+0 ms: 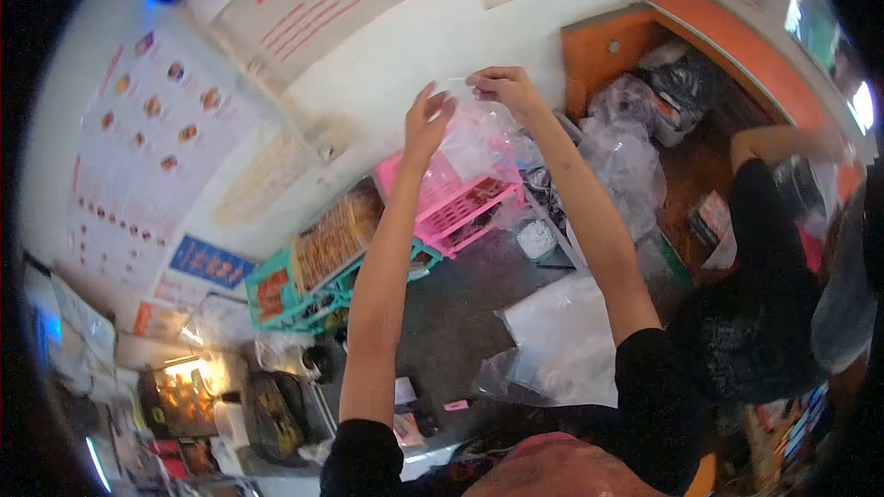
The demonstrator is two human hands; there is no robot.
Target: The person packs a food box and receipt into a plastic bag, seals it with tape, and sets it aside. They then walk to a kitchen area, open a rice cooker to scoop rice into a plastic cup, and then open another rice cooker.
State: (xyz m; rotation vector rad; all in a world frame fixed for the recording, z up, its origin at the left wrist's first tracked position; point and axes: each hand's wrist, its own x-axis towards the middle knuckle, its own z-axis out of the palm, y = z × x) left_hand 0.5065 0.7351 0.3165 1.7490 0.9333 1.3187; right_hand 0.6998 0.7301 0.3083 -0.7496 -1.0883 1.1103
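The right hand (502, 87) pinched a thin white strip (458, 80) at its fingertips; the left hand (430, 118) was raised nearby with curled fingers, its grip too blurred to tell; below, clear plastic (479, 140) lay on the pink basket (463, 221) on the table (442, 308)

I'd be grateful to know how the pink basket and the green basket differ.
The pink basket is bright pink, while the green basket is bluish green. The pink basket has clear plastic bags heaped on it; the green basket holds rows of brown items and some reddish ones. The pink basket lies nearer the hands than the green basket. Both have openwork sides.
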